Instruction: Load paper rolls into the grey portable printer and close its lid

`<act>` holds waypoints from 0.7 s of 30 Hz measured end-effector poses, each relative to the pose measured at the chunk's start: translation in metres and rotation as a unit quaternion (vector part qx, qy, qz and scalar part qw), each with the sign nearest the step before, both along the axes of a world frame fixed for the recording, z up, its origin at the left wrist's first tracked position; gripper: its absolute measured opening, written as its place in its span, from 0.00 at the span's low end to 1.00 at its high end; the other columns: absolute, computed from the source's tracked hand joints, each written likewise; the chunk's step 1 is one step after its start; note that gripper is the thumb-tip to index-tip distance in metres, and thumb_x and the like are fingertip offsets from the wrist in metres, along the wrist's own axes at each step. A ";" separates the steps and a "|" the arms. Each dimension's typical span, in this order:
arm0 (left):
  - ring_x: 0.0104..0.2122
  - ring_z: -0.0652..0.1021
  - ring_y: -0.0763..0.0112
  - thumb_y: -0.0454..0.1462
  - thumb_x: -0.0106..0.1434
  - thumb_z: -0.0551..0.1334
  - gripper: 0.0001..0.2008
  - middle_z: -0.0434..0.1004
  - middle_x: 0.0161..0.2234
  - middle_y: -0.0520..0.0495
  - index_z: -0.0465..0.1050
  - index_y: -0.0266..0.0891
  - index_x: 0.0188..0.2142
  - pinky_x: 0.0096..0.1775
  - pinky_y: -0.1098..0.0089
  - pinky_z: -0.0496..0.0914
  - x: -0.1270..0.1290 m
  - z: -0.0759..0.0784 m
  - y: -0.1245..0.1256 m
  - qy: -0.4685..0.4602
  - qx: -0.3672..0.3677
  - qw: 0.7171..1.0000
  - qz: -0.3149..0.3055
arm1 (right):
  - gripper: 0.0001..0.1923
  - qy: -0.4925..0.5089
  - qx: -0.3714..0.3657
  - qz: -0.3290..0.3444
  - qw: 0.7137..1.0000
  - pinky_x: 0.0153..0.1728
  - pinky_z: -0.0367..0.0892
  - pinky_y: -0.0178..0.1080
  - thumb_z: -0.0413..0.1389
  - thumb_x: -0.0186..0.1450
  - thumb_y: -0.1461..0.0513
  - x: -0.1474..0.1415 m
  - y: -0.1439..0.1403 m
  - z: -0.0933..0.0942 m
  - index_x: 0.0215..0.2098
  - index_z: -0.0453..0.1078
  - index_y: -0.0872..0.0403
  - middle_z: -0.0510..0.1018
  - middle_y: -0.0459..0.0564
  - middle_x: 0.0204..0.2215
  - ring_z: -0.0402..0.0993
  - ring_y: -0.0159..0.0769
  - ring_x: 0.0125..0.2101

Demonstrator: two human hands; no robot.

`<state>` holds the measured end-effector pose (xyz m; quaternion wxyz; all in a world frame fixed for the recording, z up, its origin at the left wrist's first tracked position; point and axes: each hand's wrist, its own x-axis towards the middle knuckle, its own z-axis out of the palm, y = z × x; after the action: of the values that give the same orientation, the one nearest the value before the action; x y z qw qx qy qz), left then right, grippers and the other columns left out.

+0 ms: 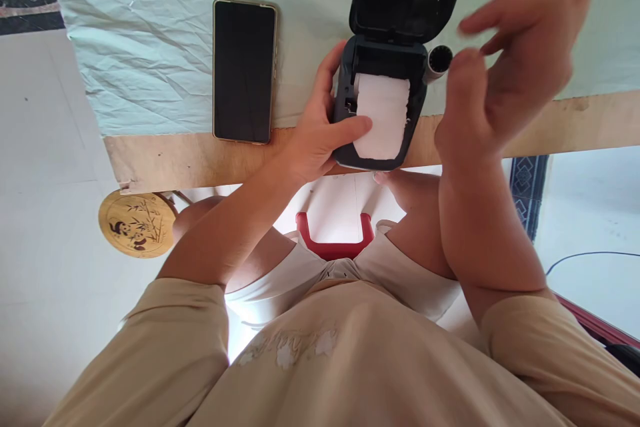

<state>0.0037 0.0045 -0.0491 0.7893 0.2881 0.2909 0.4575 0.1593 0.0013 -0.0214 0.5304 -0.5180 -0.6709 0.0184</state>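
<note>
While one left hand (315,137) steadies one printer (377,113), one phone (244,71) lies near

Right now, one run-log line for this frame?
left hand: holds open printer, thumb on paper roll | right hand: raised, empty, blurred | phone: flat, left of printer
</note>
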 end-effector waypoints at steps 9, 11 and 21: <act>0.38 0.75 0.71 0.33 0.47 0.65 0.45 0.68 0.48 0.52 0.43 0.55 0.59 0.42 0.68 0.70 -0.005 -0.002 -0.004 0.010 0.044 0.997 -0.065 | 0.16 0.115 0.046 0.112 0.986 0.35 0.66 0.37 0.49 0.62 0.59 -0.006 0.029 -0.012 0.49 0.60 0.38 0.66 0.37 0.42 0.72 0.31 0.38; 0.41 0.75 0.69 0.34 0.45 0.67 0.47 0.66 0.50 0.53 0.43 0.57 0.59 0.42 0.68 0.71 -0.007 -0.005 -0.002 0.024 0.048 0.996 -0.070 | 0.13 0.120 0.024 0.090 0.988 0.35 0.66 0.36 0.48 0.63 0.60 -0.009 0.027 -0.009 0.45 0.65 0.39 0.69 0.37 0.38 0.71 0.30 0.37; 0.45 0.73 0.69 0.28 0.42 0.65 0.54 0.62 0.54 0.50 0.32 0.52 0.61 0.40 0.70 0.70 -0.003 0.003 -0.003 -0.042 0.051 0.997 -0.033 | 0.12 0.007 -0.045 0.111 0.993 0.42 0.63 0.46 0.56 0.54 0.54 0.006 0.006 -0.006 0.35 0.70 0.49 0.73 0.46 0.37 0.67 0.38 0.40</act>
<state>0.0009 0.0014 -0.0460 0.7997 0.3176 0.2244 0.4574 0.1655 0.0074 -0.0276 0.5060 -0.4634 -0.7189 0.1115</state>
